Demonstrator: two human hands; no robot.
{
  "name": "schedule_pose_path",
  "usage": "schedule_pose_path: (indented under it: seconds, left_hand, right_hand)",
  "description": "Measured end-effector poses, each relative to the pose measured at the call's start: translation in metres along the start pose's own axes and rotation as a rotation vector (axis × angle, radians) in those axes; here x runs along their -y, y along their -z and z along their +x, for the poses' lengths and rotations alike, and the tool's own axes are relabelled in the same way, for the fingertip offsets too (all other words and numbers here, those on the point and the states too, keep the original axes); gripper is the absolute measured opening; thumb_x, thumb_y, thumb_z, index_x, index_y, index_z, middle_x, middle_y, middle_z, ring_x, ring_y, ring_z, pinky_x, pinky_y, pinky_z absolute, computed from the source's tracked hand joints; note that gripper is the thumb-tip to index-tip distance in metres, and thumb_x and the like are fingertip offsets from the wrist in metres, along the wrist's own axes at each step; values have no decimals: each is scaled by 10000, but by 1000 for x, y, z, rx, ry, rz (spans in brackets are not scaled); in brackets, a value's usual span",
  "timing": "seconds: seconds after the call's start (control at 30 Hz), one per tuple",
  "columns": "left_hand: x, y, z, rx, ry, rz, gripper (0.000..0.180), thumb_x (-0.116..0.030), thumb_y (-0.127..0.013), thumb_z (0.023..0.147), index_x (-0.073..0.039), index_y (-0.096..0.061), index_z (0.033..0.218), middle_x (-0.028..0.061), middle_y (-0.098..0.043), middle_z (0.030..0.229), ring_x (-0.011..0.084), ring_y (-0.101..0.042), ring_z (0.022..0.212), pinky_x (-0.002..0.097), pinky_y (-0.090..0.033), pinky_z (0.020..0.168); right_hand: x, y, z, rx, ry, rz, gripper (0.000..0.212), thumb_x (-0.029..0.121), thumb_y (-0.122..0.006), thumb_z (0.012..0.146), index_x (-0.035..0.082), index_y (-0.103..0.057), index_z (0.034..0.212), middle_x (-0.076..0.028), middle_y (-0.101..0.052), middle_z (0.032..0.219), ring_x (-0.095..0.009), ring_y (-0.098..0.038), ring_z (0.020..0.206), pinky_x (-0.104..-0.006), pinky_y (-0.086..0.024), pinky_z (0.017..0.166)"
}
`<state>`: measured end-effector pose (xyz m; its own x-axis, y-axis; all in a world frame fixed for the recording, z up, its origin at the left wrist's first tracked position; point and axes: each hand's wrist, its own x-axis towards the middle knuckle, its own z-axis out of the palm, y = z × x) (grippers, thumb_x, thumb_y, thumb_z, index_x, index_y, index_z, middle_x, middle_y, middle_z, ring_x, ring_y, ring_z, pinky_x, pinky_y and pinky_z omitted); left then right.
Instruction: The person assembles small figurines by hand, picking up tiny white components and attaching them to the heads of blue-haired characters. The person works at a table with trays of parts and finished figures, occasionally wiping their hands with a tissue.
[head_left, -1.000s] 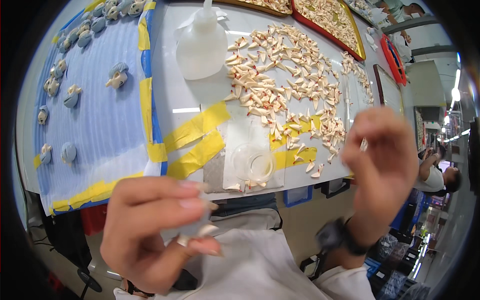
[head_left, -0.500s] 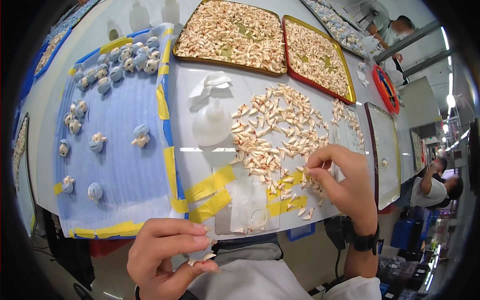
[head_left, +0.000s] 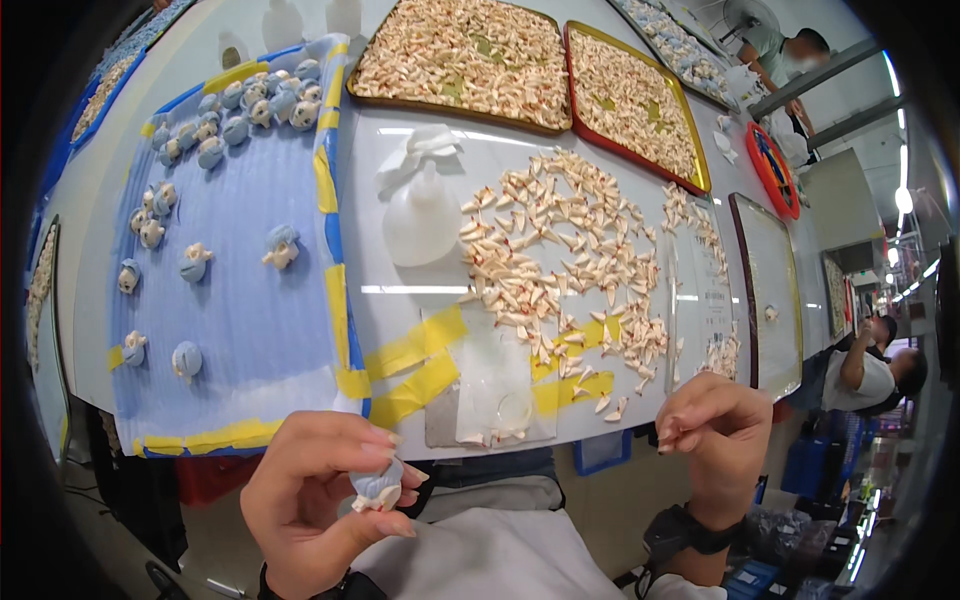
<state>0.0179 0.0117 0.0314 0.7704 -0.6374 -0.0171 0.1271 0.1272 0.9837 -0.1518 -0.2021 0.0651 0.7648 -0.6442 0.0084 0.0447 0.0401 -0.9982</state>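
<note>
My left hand [head_left: 305, 500] is closed around a small blue-and-white figurine [head_left: 378, 484], gripping it between thumb and fingers just off the table's near edge. Pale pointed bits with a touch of red show at the figurine's lower side. To the right, my right hand [head_left: 715, 432] is raised at the near edge, thumb and fingertips pinched together; anything between them is too small to make out. Beyond it lies a loose spread of small cream, red-marked pointed pieces [head_left: 510, 285]. Similar figurines [head_left: 188, 360] stand on a blue cloth-lined board [head_left: 250, 340] at the left.
A translucent squeeze bottle [head_left: 422, 222] stands beside a crumpled tissue [head_left: 425, 148]. Near the front edge is a small clear round dish [head_left: 512, 412] among yellow tape strips [head_left: 415, 390]. Two trays of pieces [head_left: 460, 65] lie behind; a shallow tray [head_left: 765, 340] lies right. Other people sit farther off.
My right hand has drawn back from the loose pieces toward the table's near edge, still pinched. The figurine in my left hand has turned and shows more of its blue side.
</note>
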Motion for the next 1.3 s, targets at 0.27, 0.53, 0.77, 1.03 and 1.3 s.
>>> schedule_pose_path:
  seconds: [0.27,0.53,0.77,1.03,1.3]
  left_hand:
    - [4,0,0,158,-16,-93,339,-55,-787,592,-1,-633,889,148,-556,925,201,-571,834,275,-445,731]
    - [19,5,3,308,-287,-52,283,53,-744,590,-13,-612,833,157,-491,995,203,-571,850,269,-461,729]
    - [15,9,5,381,-129,-29,262,-88,-777,618,-89,-579,789,133,-476,974,215,-543,807,299,-461,719]
    - [20,-2,10,413,-120,-189,250,-153,-724,710,-32,-567,862,137,-482,979,225,-565,805,304,-499,679]
    - [19,-3,6,349,-69,-185,415,-246,-713,735,-16,-466,978,145,-487,930,205,-596,679,263,-518,608]
  right_hand:
    - [-10,-29,16,-62,222,-225,183,-119,-671,603,-33,-603,750,-123,-598,727,-172,-572,666,-255,-455,583]
    - [-24,-68,25,61,522,-787,217,-64,-666,542,4,-610,741,-87,-576,727,-219,-532,656,-288,-418,566]
    - [-26,-65,26,113,739,-1058,280,13,-583,428,24,-622,704,-60,-572,728,-219,-520,656,-297,-403,558]
    - [-21,-69,17,25,490,-661,146,-8,-666,654,10,-585,774,-96,-531,760,-151,-485,657,-241,-388,566]
    - [-12,-73,-3,240,367,-498,155,58,-650,735,84,-520,815,-54,-498,777,-129,-469,658,-232,-367,592]
